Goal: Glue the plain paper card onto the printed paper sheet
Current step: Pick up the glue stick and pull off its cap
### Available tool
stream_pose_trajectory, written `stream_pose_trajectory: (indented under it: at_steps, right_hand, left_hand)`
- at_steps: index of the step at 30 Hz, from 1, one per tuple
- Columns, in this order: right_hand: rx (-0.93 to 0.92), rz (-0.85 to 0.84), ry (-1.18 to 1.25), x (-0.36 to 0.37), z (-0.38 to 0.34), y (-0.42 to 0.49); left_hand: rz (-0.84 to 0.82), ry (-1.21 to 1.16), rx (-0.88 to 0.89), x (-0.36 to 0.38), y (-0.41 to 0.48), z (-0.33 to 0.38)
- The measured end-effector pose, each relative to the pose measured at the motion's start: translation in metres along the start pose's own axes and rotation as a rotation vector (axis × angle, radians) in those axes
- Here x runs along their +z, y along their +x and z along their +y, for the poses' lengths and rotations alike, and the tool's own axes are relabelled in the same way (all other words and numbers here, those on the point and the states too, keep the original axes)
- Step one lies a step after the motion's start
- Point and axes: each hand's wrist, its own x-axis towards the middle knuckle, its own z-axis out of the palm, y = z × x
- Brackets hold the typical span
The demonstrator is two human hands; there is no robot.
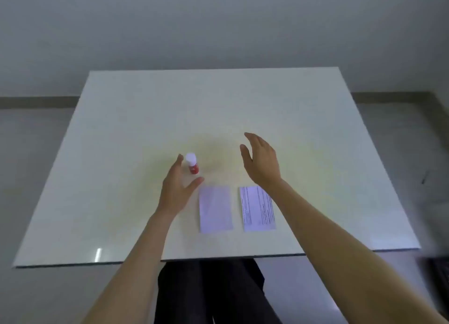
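Your white table point(121, 202) fills the view, its near edge just above your dark-trousered legs point(218, 294). Both bare forearms reach over that edge. Your right hand point(263, 164) hovers above the table, fingers spread wide and thumb apart, gripping nothing; its wrist crosses the far right corner of the printed paper sheet point(257, 209). Your left hand point(176, 192) is likewise spread and empty, palm turned toward the glue bottle, fingertips just beside its cap but not closed around it. The printed paper sheet lies flat, right of the plain paper card point(215, 209), the two apart. The red glue bottle point(192, 164), white-capped and upright, stands beyond the card's far left corner.
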Motion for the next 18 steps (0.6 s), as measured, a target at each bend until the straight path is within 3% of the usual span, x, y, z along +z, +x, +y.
stream_pose_trajectory:
  at_steps: [3, 10, 15, 18]
  right_hand:
    - [-0.099, 0.11, 0.032, 0.017, 0.013, 0.002]
    - [-0.185, 0.267, 0.325, 0.033, -0.002, -0.019]
    - [-0.176, 0.235, 0.369, 0.025, -0.012, -0.039]
    - [-0.111, 0.218, 0.448, 0.014, -0.019, -0.036]
  left_hand:
    - [0.16, -0.096, 0.126, 0.016, 0.009, -0.013]
    - [0.316, -0.3, 0.183, 0.031, 0.015, -0.008]
    - [0.396, -0.226, 0.223, 0.027, 0.005, 0.002]
    - [0.396, -0.147, 0.334, 0.019, -0.001, 0.009]
